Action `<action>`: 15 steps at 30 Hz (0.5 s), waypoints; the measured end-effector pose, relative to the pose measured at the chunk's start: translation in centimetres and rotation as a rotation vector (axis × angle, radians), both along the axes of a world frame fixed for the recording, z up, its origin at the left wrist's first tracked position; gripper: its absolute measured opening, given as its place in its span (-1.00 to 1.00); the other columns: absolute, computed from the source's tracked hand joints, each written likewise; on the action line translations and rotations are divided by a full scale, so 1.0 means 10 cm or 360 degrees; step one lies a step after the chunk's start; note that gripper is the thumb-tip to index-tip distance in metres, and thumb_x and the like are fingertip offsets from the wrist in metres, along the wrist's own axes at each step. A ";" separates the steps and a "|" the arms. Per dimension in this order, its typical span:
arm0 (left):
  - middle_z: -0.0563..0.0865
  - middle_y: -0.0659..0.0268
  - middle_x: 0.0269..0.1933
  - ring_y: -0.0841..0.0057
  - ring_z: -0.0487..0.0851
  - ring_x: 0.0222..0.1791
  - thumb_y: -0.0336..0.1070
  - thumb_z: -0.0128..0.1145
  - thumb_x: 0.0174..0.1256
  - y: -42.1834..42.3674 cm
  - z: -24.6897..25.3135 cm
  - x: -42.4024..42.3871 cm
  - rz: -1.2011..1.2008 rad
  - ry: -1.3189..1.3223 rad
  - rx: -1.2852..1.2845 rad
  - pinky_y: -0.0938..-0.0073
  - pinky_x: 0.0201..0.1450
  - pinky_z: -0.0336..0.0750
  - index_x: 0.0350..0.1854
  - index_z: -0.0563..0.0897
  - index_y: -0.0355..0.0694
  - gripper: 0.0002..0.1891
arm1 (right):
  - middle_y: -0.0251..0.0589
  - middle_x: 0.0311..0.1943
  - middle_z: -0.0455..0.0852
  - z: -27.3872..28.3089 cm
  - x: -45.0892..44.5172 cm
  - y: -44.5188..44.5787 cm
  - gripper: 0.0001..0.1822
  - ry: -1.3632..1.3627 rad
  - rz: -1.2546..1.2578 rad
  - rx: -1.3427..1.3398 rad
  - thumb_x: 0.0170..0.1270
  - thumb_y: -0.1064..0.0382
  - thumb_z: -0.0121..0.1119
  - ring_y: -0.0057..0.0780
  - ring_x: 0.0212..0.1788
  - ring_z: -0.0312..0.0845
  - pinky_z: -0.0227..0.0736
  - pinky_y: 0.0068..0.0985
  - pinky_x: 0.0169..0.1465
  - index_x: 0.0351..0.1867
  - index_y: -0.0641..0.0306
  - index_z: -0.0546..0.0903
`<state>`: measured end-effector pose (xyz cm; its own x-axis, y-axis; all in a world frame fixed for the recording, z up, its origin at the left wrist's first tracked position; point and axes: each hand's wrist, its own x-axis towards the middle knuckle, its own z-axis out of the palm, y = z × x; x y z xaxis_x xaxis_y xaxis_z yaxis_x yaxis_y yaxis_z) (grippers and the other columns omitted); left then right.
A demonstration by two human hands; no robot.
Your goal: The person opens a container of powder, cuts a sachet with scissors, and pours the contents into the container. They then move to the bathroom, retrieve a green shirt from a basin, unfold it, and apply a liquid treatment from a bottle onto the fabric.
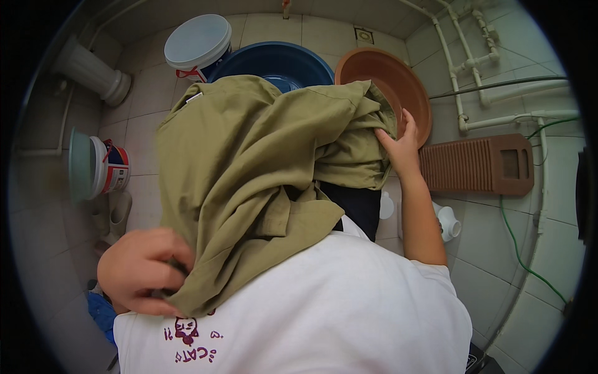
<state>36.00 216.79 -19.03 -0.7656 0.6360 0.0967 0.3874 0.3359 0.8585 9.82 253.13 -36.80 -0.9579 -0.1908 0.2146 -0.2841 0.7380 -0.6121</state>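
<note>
An olive-green cloth garment [243,154] lies in loose folds across my lap and front, a small pale label showing at its far left edge. At the left, my left hand [145,271] grips a near corner of the garment with curled, slightly blurred fingers. My right hand [402,147] is at the bunched right end, where the cloth's edge runs between the thumb and the partly extended fingers. Beyond the garment stand a blue basin [299,53] and an orange-brown basin [355,65], both partly covered by it.
A brown washboard [467,166] lies right of my forearm, near a white bottle [448,222]. A lidded white bucket [198,42] stands at the back left; another bucket [117,168] is nearer left, by slippers [120,210]. Pipes [451,70] and a green hose [516,252] run along the right wall.
</note>
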 end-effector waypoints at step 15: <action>0.56 0.22 -0.02 0.47 0.57 -0.09 -0.60 -0.10 0.08 -1.03 -0.41 0.00 0.2052 0.0551 -0.0283 0.50 0.03 0.42 -0.30 0.59 -0.32 -0.79 | -0.12 -0.02 0.56 0.59 -0.36 0.41 -0.50 -0.0575 0.0249 -0.1505 0.12 0.51 0.15 -0.47 -0.03 0.52 0.43 -0.55 0.06 0.13 0.45 0.33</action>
<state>35.97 206.51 -23.17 -0.7764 -0.4893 0.3972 -0.1003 0.7182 0.6886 6.24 257.23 -30.93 -0.9741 -0.2213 0.0456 -0.0191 -0.1208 -0.9925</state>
